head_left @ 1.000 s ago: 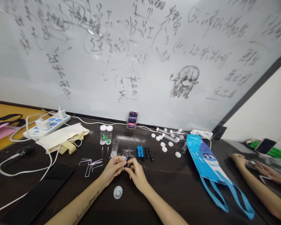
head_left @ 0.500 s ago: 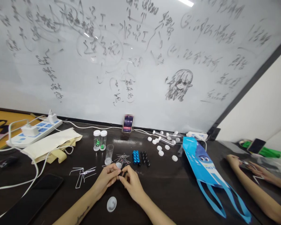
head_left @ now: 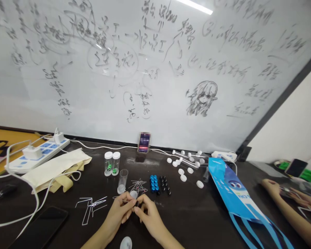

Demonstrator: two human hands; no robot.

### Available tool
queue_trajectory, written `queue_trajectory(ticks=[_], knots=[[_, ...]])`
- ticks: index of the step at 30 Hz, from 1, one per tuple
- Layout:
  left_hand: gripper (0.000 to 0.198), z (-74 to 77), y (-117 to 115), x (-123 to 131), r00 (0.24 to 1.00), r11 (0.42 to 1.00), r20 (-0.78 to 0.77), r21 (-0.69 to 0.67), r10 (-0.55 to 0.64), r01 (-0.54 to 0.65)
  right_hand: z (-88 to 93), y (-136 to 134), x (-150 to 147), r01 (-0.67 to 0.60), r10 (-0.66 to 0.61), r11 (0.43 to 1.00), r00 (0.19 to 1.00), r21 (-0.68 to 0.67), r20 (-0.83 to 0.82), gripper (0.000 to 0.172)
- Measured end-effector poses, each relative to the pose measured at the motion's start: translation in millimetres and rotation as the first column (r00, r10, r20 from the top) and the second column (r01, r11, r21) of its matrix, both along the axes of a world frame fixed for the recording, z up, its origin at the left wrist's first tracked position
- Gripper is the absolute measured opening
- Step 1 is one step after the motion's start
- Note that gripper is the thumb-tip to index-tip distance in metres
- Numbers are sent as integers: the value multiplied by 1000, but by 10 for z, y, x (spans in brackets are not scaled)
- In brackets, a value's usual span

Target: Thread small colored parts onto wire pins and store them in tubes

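Note:
My left hand (head_left: 120, 209) and my right hand (head_left: 150, 215) meet fingertip to fingertip over the dark table. Both are closed in a pinch around something small and dark, too hidden to name. Just beyond the fingers lie a white cap (head_left: 133, 194) and a loose pile of thin metal pins (head_left: 138, 186). An uncapped clear tube (head_left: 122, 181) stands behind my left hand. Blue metallic beads (head_left: 153, 183) sit in rows behind my right hand, alongside small black pieces (head_left: 165, 185). A round whitish lid or dish (head_left: 126, 243) is partly cut off below my hands.
Two capped tubes (head_left: 112, 164) hold green pieces. Bent metal rods (head_left: 90, 206) and a black phone (head_left: 40, 228) lie left, near a power strip (head_left: 38, 155) with cables. White caps (head_left: 183, 178) and a blue bag (head_left: 229, 188) are right. Another person's arm (head_left: 291, 211) rests far right.
The view has tilted up a little, so the table's things appear lower. My hands stay together, their fingers shifting slightly around the small dark thing.

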State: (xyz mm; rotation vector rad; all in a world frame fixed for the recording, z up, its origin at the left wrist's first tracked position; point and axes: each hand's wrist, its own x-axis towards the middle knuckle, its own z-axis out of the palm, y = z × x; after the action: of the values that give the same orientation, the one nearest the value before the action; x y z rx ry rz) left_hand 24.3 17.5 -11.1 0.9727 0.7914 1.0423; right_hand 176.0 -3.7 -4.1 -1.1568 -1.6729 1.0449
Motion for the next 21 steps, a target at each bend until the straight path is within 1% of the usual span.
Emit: queue_trajectory(ticks=[2, 4, 6, 8, 10, 12, 14, 16, 18, 21], knots=[[37, 0, -2, 8, 1000, 1000, 3, -8, 19, -19, -16, 40, -16, -39, 33, 997, 997, -70, -73, 36], [38, -4, -1, 16, 999, 999, 8, -23, 31, -31, -49, 82, -34, -51, 44, 994, 996, -100, -75, 43], [40, -17, 11, 25, 999, 998, 17, -35, 43, -42, -83, 112, -48, -26, 25, 997, 999, -67, -21, 51], [41, -35, 33, 32, 998, 998, 43, -49, 51, -49, -97, 121, -53, -23, 23, 1000, 999, -14, 23, 53], [42, -52, 57, 35, 995, 996, 80, -70, 53, -48, -82, 110, -47, -39, 38, 999, 998, 21, 43, 48], [42, -59, 73, 32, 993, 995, 109, -91, 54, -44, -50, 88, -34, -41, 37, 997, 997, 61, 61, 38], [42, -52, 74, 26, 992, 993, 119, -108, 49, -36, -21, 65, -19, -33, 25, 993, 997, 110, 80, 28], [42, -35, 63, 21, 992, 993, 116, -117, 42, -29, -7, 48, -9, -33, 21, 990, 996, 137, 87, 22], [41, -13, 47, 20, 993, 994, 113, -110, 39, -26, -8, 40, -6, -29, 21, 993, 997, 112, 74, 21], [40, 10, 27, 26, 993, 995, 109, -90, 39, -29, -13, 44, -14, -17, 14, 999, 998, 43, 57, 24]])
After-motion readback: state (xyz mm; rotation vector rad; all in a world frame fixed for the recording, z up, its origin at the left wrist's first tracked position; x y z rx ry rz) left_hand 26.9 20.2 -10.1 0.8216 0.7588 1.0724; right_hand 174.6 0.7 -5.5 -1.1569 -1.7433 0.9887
